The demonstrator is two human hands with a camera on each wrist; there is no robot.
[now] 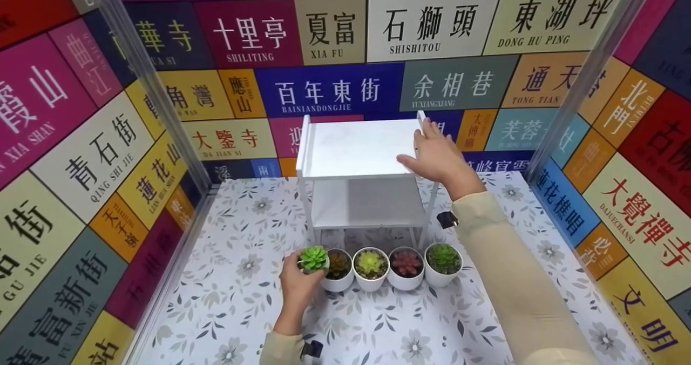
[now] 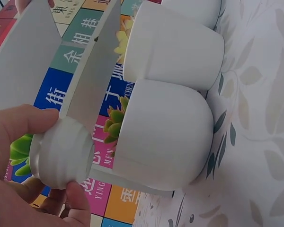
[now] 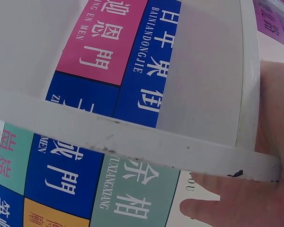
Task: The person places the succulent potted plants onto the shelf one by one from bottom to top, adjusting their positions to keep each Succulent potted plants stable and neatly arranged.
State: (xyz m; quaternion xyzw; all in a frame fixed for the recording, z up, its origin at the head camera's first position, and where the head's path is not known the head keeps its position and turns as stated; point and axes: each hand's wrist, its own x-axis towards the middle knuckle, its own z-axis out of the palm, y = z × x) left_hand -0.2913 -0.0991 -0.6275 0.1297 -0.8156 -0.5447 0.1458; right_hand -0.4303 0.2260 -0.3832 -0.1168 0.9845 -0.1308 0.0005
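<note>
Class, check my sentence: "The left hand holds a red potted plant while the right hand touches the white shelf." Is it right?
Not quite: the potted plant is green, as the head view shows. The left hand holds it while the right hand touches the white shelf.

Colourful sign-covered walls (image 1: 329,87) enclose a floral-patterned surface (image 1: 388,322).

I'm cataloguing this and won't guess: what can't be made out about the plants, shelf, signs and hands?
Head: what fills the held pot, hidden by its green succulent.
Head: right feet of the white shelf, behind the row of pots.
Head: tiniest lettering on the wall signs, too small.
Right wrist: underside of the right hand, partly cut off by the right edge.
</note>
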